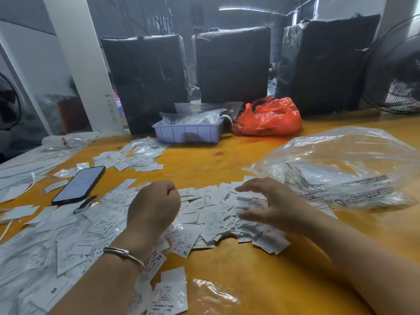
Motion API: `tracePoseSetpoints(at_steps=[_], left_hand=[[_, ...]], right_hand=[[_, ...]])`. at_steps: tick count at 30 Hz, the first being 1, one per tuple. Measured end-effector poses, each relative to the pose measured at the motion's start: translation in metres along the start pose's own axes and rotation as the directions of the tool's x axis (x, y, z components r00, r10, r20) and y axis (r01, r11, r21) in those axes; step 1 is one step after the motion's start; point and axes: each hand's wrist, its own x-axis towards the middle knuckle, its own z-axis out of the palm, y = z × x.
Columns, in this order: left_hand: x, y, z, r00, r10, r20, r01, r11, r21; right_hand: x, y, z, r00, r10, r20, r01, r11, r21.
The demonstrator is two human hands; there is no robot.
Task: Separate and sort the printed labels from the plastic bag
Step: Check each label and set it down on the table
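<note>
My right hand hovers with its fingers spread wide and relaxed, tips touching the loose pile of printed labels and holding none; I judge I'm fanning them so the size marks show. My left hand is curled into a fist above the same heap; whether it holds a label I cannot tell. The clear plastic bag lies just beside my right fingers, mouth towards the pile, on the desk.
</note>
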Motion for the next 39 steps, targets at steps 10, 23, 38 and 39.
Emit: tracePoseSetpoints(at_steps=[10,23,38,39], left_hand=[[-0.003,0.000,0.006,0.964,0.183,0.192,-0.194,0.980,0.041],[-0.007,0.003,0.016,0.827,0.318,0.464,-0.333,0.941,-0.053],[-0.008,0.004,0.014,0.853,0.318,0.415,-0.310,0.947,-0.087],[-0.009,0.004,0.014,0.857,0.315,0.409,-0.309,0.948,-0.082]], right_hand=[[0.004,-0.017,0.021,0.966,-0.216,0.140,0.230,0.969,-0.092],[0.004,0.032,-0.031,0.773,0.330,-0.542,-0.559,0.759,-0.334],[0.005,0.065,-0.037,0.691,0.482,-0.538,-0.680,0.686,-0.259],[0.004,0.063,-0.037,0.686,0.445,-0.576,-0.665,0.704,-0.248]])
